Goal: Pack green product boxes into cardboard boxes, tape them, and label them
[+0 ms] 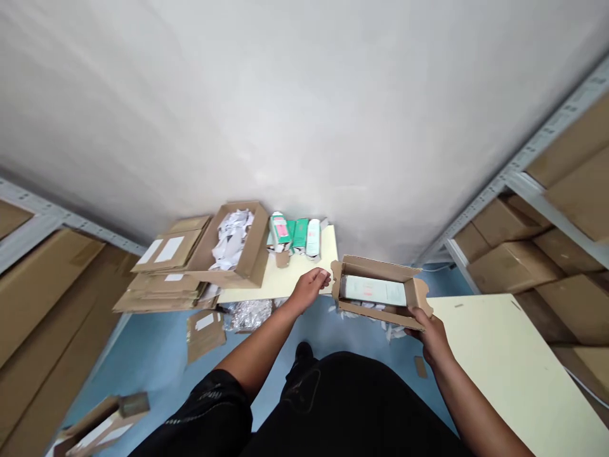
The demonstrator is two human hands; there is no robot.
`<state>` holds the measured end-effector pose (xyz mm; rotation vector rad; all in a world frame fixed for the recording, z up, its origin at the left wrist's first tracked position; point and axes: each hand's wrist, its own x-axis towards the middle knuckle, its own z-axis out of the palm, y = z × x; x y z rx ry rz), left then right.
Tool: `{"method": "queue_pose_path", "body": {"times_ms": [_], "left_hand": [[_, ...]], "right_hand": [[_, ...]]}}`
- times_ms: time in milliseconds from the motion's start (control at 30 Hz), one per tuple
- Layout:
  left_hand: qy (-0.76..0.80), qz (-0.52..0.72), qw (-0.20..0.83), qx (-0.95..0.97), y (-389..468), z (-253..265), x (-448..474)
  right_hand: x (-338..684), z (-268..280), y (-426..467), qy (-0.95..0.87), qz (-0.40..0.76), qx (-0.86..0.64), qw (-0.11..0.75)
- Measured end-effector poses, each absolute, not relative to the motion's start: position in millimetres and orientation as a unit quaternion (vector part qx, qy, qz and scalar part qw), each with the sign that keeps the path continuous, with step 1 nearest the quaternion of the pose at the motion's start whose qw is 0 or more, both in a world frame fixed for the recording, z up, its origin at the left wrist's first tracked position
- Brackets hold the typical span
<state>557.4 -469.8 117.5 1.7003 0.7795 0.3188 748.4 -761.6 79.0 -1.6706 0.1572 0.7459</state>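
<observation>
An open cardboard box point(375, 316) hangs in the air over the gap between the two tables. My right hand point(431, 333) grips it at its right end, with the thumb over the edge. Inside lies a pale green carton point(375, 290) with pink print, with some white paper beneath it. Just left of the box's left end flap is my left hand point(311, 287), its fingers curled together. Whether anything small sits in those fingers is hidden.
A pale table point(280, 289) against the wall bears green cartons point(299, 235), a cardboard box point(257, 254) of shredded paper, and stacked flattened cardboard point(166, 273). Another pale table point(504, 355) stands right. Shelves with boxes point(509, 273) flank both sides. Paper scraps and cardboard point(205, 333) lie below on the blue floor.
</observation>
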Motion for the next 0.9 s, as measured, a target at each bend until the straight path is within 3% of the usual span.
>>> {"method": "queue_pose_path", "body": {"times_ms": [200,367,600,900], "left_hand": [[0.264,0.176,0.418,0.851,-378,172,449],[0.348,0.165,0.340,0.858,-252,198,389],[0.415,-0.075,0.191,0.887,-125,148,400],[0.412,-0.093,0.173,0.890,-131,88,418]], "right_hand": [[680,86,-670,0.045,0.366,-0.725,0.581],[634,88,-609,-0.006,0.379,-0.735,0.563],[607,92,-572,-0.062,0.342,-0.771,0.533],[602,90,-572,-0.048,0.348,-0.784,0.511]]}}
